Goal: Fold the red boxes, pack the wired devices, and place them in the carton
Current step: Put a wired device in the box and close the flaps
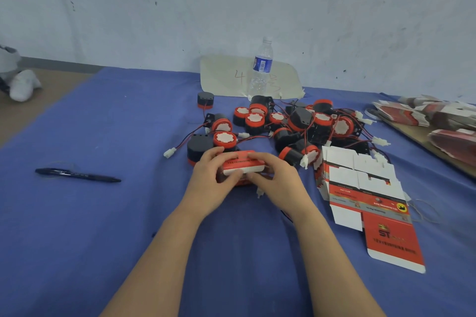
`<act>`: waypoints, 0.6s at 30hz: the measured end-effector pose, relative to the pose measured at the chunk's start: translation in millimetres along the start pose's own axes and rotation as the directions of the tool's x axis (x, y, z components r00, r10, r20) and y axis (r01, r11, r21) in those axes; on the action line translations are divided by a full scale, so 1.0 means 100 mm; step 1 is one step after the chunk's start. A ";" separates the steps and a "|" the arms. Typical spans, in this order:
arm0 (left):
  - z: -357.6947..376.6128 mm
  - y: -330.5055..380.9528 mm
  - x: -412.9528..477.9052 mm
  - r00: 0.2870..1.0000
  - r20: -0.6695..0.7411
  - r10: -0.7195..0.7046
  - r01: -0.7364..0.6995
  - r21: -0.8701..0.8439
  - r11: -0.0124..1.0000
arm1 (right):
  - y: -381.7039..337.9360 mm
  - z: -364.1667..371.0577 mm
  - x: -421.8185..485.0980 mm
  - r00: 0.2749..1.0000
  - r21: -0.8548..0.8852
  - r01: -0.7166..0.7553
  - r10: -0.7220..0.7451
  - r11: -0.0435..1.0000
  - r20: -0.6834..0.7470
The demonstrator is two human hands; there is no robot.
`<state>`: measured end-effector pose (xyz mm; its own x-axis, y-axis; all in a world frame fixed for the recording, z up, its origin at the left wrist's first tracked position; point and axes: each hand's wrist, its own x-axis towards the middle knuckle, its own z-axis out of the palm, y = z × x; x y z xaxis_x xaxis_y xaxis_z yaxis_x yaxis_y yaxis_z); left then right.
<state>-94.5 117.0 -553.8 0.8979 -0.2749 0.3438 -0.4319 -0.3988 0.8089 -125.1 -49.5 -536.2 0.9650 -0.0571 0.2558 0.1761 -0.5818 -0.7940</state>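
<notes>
Both hands, left hand (215, 175) and right hand (273, 175), gripped one red box (243, 166) mid-table, thumbs pressing its flap, apparently closing it; devices (283, 126) piled behind, toward far edge.

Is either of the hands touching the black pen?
No: the black pen lies apart on the blue cloth, while the left hand and right hand both grip the red box.

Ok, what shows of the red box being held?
The red box looks like printed cardboard, red with a white flap and dark lettering on top. It is just in front of the device pile, over the blue cloth. The left hand and right hand hold its ends, thumbs on the white flap.
</notes>
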 end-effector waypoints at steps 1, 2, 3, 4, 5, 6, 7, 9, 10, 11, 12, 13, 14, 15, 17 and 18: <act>0.00 0.00 0.01 1.000 -0.015 0.022 -0.021 0.016 1.000 | 0.00 0.00 0.01 1.000 0.003 -0.007 0.007 1.000 -0.005; 0.00 0.00 0.02 0.998 -0.034 0.056 -0.055 0.021 0.998 | 0.00 0.00 0.01 1.000 0.006 -0.011 0.011 1.000 -0.006; 0.00 0.00 0.02 0.995 -0.054 0.088 -0.087 0.020 0.996 | 0.00 0.00 0.01 1.000 0.012 -0.011 0.011 1.000 -0.007; 0.00 0.00 0.03 0.992 -0.070 0.105 -0.104 0.013 0.994 | 0.00 0.00 0.00 1.000 0.023 -0.008 0.008 1.000 -0.007; 0.00 0.00 0.03 0.990 -0.086 0.108 -0.108 0.000 0.994 | -0.01 0.00 0.00 1.000 0.035 -0.007 0.008 0.999 -0.005; 0.00 0.01 0.03 0.989 -0.102 0.105 -0.107 -0.011 0.994 | -0.02 -0.01 0.00 1.000 0.044 -0.007 0.007 0.999 -0.005; 0.00 0.01 0.03 0.988 -0.116 0.099 -0.102 -0.017 0.995 | -0.02 -0.01 0.00 1.000 0.052 -0.008 0.008 0.999 -0.008; 0.00 0.02 0.02 0.989 -0.124 0.082 -0.086 -0.031 0.996 | -0.03 -0.01 0.01 1.000 0.068 -0.015 0.017 0.998 -0.018; 0.00 0.02 0.02 0.989 -0.120 0.081 -0.086 -0.039 0.996 | -0.03 -0.01 0.01 1.000 0.072 -0.021 0.022 0.997 -0.022; 0.01 0.03 0.02 0.990 -0.112 0.084 -0.089 -0.047 0.995 | -0.03 -0.01 0.01 0.999 0.073 -0.025 0.027 0.997 -0.021; 0.01 0.04 0.01 0.991 -0.102 0.083 -0.089 -0.059 0.994 | -0.03 -0.01 0.02 0.999 0.078 -0.030 0.031 0.997 -0.016; 0.01 0.04 0.01 0.992 -0.094 0.079 -0.086 -0.072 0.994 | -0.02 -0.01 0.02 0.999 0.085 -0.034 0.035 0.996 -0.007; 0.01 0.04 0.00 0.994 -0.085 0.074 -0.081 -0.083 0.993 | -0.01 -0.01 0.02 0.999 0.090 -0.041 0.041 0.995 0.003; 0.00 0.04 0.00 0.995 -0.074 0.067 -0.074 -0.091 0.993 | -0.01 -0.02 0.02 0.999 0.098 -0.052 0.051 0.994 0.016; 0.01 0.06 0.00 0.998 -0.060 0.038 -0.044 -0.110 0.993 | -0.01 -0.05 0.02 0.996 0.157 -0.083 0.076 0.984 0.051; 0.01 0.06 0.01 0.998 -0.061 0.014 -0.021 -0.125 0.992 | -0.02 -0.06 0.01 0.994 0.197 -0.100 0.088 0.975 0.064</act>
<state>-96.9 113.5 -548.9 0.8954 -0.2262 0.3836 -0.4370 -0.2802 0.8547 -125.6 -53.3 -531.4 0.9873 -0.0563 0.1488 0.1140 -0.4018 -0.9086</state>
